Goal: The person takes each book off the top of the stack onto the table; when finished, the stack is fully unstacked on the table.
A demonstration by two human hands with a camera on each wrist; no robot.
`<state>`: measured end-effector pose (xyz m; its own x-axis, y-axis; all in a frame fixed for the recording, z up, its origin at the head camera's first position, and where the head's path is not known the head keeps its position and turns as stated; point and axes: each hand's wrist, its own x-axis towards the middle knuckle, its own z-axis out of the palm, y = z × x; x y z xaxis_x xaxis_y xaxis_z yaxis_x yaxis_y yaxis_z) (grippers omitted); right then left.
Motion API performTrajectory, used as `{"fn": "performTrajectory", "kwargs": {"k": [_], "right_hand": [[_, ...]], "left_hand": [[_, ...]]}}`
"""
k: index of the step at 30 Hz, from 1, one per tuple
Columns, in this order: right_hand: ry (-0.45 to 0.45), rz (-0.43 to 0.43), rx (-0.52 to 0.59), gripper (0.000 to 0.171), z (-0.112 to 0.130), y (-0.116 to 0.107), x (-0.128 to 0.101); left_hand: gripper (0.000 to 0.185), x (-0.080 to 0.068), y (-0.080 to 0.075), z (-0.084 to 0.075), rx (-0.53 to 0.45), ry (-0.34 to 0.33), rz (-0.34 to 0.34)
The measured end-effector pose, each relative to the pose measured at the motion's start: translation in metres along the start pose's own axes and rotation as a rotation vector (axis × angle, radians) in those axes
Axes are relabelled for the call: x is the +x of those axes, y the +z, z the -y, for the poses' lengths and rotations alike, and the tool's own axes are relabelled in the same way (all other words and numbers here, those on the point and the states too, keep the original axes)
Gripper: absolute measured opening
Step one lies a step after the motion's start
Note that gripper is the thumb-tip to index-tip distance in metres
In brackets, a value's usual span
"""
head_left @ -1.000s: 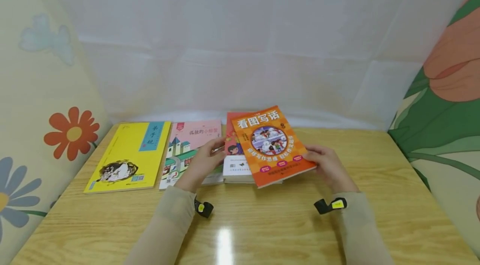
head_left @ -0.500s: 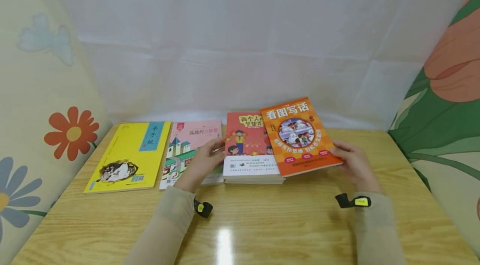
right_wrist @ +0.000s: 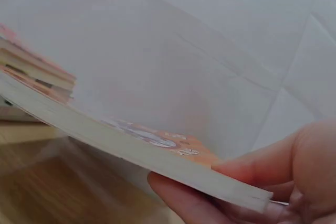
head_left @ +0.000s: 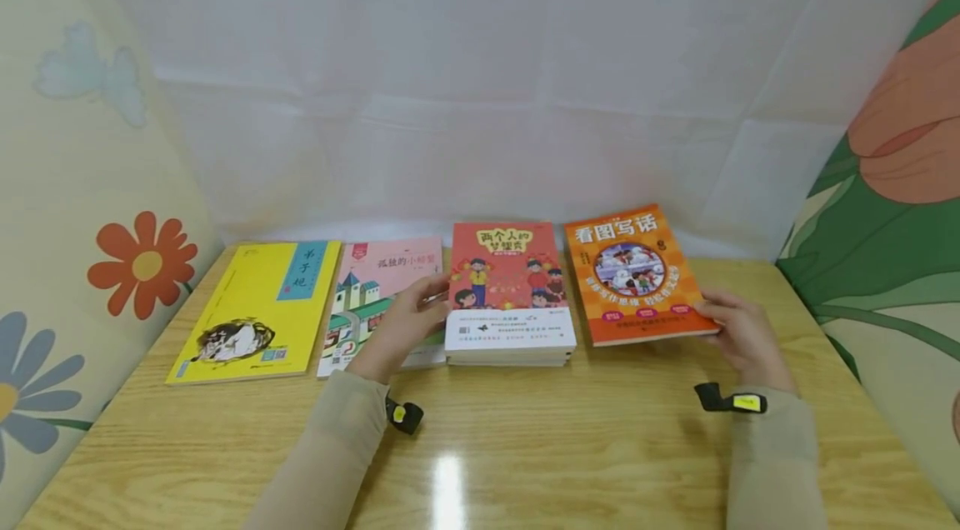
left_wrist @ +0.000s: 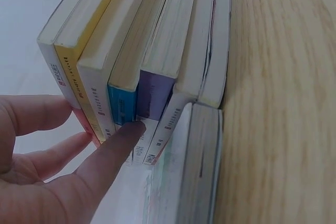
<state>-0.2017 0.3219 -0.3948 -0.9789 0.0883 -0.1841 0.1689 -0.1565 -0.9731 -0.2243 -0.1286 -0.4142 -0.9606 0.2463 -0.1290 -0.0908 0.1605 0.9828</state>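
My right hand (head_left: 742,338) pinches the lower right corner of an orange picture-writing book (head_left: 637,330), thumb above and fingers below. In the right wrist view, the orange book (right_wrist: 131,145) is tilted and held off the table. My left hand (head_left: 401,326) lies along the left side of a stack of books topped by a red book (head_left: 502,263). Seen from the left wrist, straight fingers (left_wrist: 105,161) touch the spines of the stacked books (left_wrist: 123,106), which include blue and purple ones. The left hand also covers part of a pink book (head_left: 397,259).
Left of the pink book lies a yellow book (head_left: 255,288), flat on the wooden table (head_left: 555,447). White cloth (head_left: 480,97) hangs behind the books. Flower-patterned panels stand at the left (head_left: 67,155) and right (head_left: 907,155).
My right hand has carried the orange book rightward off the top of the stack, uncovering the red book, and has lowered it. My left hand has stayed at the stack.
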Motion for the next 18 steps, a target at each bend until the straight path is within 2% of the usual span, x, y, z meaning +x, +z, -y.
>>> {"fn": "performTrajectory", "kwargs": {"k": [4,5,12,18], "right_hand": [[0.067,0.000,-0.066,0.059,-0.008,0.004,0.006],[0.079,0.004,-0.075,0.061,-0.010,0.005,0.008],[0.043,0.072,-0.218,0.056,-0.020,0.009,0.011],[0.108,0.140,-0.336,0.054,-0.025,0.010,0.011]], "left_hand": [[0.054,0.002,-0.001,0.003,-0.006,0.001,0.004],[0.054,0.002,-0.001,0.003,-0.007,0.002,0.005],[0.054,0.002,0.000,0.001,0.006,-0.002,0.000],[0.053,0.002,0.000,0.001,0.000,-0.007,-0.001]]}}
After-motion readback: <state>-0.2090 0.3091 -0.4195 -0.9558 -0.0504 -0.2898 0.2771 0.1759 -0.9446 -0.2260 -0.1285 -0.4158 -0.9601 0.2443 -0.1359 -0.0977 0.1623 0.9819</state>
